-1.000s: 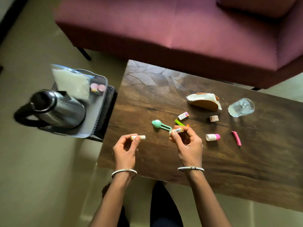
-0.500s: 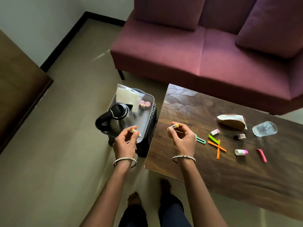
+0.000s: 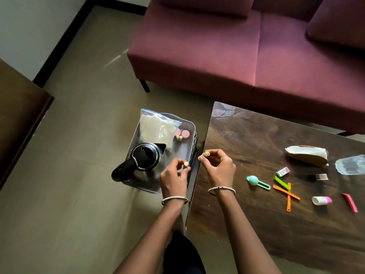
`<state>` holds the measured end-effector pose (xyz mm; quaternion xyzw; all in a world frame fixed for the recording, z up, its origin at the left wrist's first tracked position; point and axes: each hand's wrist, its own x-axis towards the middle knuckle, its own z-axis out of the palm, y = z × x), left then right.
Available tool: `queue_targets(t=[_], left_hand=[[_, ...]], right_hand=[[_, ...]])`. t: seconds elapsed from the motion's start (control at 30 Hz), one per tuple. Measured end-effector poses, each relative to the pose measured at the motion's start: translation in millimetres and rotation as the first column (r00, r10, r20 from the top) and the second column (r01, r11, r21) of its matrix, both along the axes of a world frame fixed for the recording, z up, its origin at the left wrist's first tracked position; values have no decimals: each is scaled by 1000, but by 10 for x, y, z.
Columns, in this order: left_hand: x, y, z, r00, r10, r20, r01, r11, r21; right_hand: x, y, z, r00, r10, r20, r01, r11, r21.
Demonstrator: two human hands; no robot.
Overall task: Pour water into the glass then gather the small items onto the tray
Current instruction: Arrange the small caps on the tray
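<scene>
At frame edge, glass (image 3: 351, 164) cut off

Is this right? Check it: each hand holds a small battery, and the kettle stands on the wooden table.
Not quite. Each hand, left hand and right hand, does hold a battery, but the head view shows the kettle standing on the tray beside the table, not on it.
</scene>
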<state>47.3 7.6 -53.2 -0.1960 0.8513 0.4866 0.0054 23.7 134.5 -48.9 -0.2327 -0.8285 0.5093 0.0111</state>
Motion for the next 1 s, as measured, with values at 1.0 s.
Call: queue_targets(t=[1.0], left_hand=[[-1224,268,-1909,931,364,-15,-364,929,-71]], right_hand=[[-1085,-314,-1789,947,321,10,-288,835,468]])
